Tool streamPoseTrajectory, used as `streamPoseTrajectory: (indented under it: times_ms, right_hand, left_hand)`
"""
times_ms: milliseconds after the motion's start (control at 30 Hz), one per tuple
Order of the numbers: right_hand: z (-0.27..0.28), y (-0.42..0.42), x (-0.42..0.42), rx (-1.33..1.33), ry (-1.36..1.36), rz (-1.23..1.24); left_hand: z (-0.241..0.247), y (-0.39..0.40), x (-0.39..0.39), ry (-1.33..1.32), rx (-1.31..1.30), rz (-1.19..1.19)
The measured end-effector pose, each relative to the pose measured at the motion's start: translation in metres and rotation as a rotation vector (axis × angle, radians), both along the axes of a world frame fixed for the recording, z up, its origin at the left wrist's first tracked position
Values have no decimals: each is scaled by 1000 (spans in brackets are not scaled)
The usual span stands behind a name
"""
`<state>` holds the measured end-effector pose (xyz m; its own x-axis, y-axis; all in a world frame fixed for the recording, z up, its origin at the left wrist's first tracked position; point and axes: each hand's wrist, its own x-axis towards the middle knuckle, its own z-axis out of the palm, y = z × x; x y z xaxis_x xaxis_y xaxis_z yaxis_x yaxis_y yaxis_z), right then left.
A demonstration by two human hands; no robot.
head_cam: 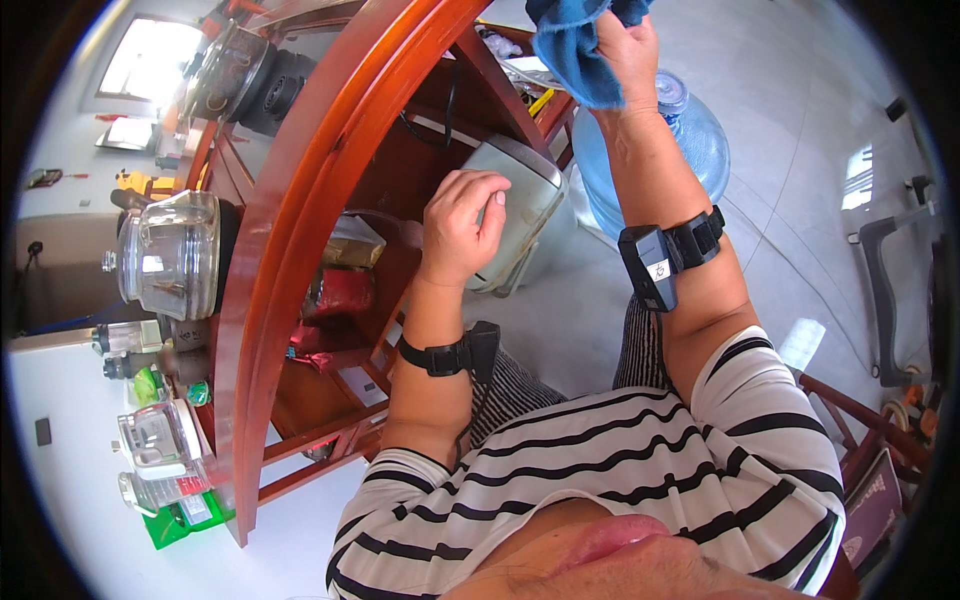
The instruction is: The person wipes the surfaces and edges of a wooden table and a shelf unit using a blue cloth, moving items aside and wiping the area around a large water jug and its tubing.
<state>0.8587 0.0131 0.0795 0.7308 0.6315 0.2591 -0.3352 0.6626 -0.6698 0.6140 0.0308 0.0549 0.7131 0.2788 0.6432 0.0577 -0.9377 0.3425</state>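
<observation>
A bunched blue cloth (577,64) is gripped in my right hand (630,56) at the top of the head view. That arm reaches out past a large blue water bottle (652,161) on the floor. My left hand (465,221) is loosely curled beside the edge of a red-brown wooden table (315,187), with nothing visible in it. Just beyond the left hand is a pale bin-like container (517,210) with a grey top edge. Part of the cloth runs out of view at the upper rim.
On the tabletop stand a lidded glass pot (169,255), a glass-topped appliance (232,75), clear jugs (161,439) and a green packet (184,517). Wrapped packages (341,292) lie on the shelf below. A cable (795,285) crosses the floor near a grey chair frame (885,300).
</observation>
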Motion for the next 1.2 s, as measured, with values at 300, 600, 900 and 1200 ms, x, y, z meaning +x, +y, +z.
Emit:
streamPoseTrajectory:
  times_ms: [300, 600, 900, 1200]
  right_hand:
    - [-27, 27, -80, -131, -443, -147]
    - [-45, 7, -68, -548, -581, -248]
    - [-54, 9, -78, -685, -967, -202]
    - [-68, -17, -47, -1106, -1253, 248]
  left_hand:
    - [2, -1, -17, 75, -55, 53]
    - [0, 0, -19, 131, -71, 38]
    - [-2, -1, -17, 131, -82, 27]
    - [-4, 5, -25, 205, -134, 51]
